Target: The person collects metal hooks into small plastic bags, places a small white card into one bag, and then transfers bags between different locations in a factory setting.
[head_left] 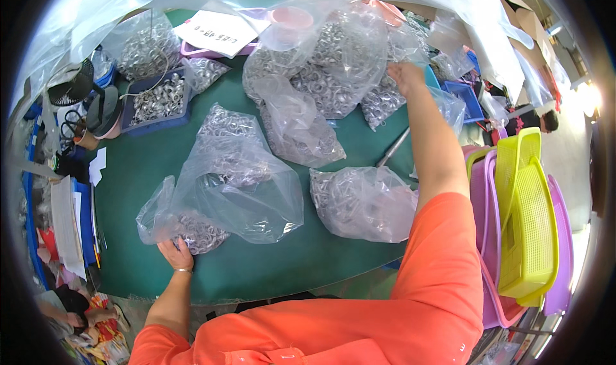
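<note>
At the near left of the green table [269, 278], my left hand [176, 256] grips the edge of a small clear plastic bag of metal rings [200, 235]; its thumb lies against the bag and its fingertips are partly hidden by plastic. Right behind lies a larger clear bag of rings [231, 144], its loose plastic spread toward me. My right arm stretches to the far right, where my right hand [407, 79] is open above a bag of metal parts [384, 102], fingers apart. Closer in, beside my right forearm, sits another filled bag [362, 204].
Several filled bags [327, 76] crowd the back middle. A blue bin of rings [159, 102] stands at the left, near a white sheet [221, 33]. A pointed metal tool [393, 147] lies right of centre. Yellow-green [526, 224] and purple baskets [558, 249] stand at the right edge.
</note>
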The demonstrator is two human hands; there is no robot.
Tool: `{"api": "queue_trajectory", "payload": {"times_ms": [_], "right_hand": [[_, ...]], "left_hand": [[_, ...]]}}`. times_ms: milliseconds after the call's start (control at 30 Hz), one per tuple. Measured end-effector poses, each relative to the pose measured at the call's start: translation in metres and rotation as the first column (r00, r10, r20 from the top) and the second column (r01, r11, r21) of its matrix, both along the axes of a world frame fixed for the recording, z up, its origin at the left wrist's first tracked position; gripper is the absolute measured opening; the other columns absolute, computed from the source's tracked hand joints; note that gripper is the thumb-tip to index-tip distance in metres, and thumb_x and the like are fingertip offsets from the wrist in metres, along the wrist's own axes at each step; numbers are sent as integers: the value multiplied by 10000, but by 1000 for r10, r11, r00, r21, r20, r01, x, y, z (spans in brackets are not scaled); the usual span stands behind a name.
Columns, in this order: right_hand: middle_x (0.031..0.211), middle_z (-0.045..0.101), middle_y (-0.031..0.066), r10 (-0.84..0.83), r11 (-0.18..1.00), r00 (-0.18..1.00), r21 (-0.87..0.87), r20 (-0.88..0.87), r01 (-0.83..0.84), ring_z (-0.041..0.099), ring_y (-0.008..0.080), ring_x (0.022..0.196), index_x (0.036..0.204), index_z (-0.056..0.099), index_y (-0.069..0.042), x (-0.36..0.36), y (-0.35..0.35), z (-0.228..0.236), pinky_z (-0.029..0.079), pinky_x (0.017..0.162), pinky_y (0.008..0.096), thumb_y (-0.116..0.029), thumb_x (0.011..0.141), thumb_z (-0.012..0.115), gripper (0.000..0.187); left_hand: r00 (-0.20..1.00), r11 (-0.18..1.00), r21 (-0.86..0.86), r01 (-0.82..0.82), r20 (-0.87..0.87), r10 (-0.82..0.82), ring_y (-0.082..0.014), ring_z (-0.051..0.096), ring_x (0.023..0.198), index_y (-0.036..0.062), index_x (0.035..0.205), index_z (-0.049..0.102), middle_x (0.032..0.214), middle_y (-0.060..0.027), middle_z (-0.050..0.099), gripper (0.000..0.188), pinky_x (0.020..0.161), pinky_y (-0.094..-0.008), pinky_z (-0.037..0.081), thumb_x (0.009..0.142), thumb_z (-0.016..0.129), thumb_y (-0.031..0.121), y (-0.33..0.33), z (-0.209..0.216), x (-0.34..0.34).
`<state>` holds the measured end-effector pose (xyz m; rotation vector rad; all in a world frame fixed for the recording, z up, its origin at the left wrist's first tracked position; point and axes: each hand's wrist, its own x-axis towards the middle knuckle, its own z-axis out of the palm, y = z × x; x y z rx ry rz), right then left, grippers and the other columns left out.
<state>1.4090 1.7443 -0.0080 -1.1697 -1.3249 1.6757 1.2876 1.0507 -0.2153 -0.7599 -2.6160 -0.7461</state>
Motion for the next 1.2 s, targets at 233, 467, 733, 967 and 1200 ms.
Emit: {"api": "queue_trajectory", "payload": {"times_ms": [233, 467, 733, 967, 1200], "right_hand": [[892, 599, 158, -10, 1000, 953, -22, 303, 18, 604, 212, 724, 1044, 506, 46, 12, -32, -37, 528, 574, 293, -7, 813, 459, 242], [946, 597, 85, 226, 970, 948, 35, 222, -240, 583, 129, 754, 1174, 474, -14, 20, -52, -9, 488, 597, 240, -110, 839, 516, 350], [873, 605, 35, 695, 686, 675, 53, 249, -726, 569, 78, 700, 1072, 557, -39, -4, -205, 74, 462, 571, 195, -146, 865, 542, 234], [1044, 587, 97, 774, 303, 338, 155, 535, -940, 550, 168, 979, 1142, 513, 29, 6, -323, 99, 427, 849, 279, -142, 794, 618, 402], [1332, 303, 301, 310, 263, 430, 358, 848, -896, 336, 359, 1241, 1352, 103, 89, 10, -361, -18, 269, 1035, 373, -346, 545, 827, 1168]], "left_hand": [[994, 997, -20, -72, 83, 74, -391, 399, 1088, -22, 1195, 434, 1187, -225, 432, 457, 959, -443, 288, 787, 505, 173, 0, -4, 5], [978, 983, -92, -160, 120, 171, -396, 412, 1059, 25, 998, 538, 1113, -211, 462, 409, 913, -489, 330, 670, 666, 233, -2, -13, 4], [976, 988, 61, -143, 176, 131, -375, 417, 1067, 39, 1085, 507, 1100, -202, 457, 454, 916, -446, 341, 701, 633, 245, 4, 34, 12], [943, 899, 303, -317, 200, 265, -303, 442, 1078, -2, 1214, 387, 1185, -177, 416, 655, 964, -374, 351, 629, 660, 110, -30, 50, 28], [858, 889, 139, -436, 362, 364, -284, 479, 1040, 23, 1228, 397, 1143, -156, 471, 550, 907, -369, 386, 711, 582, 64, -94, 38, 67]]}}
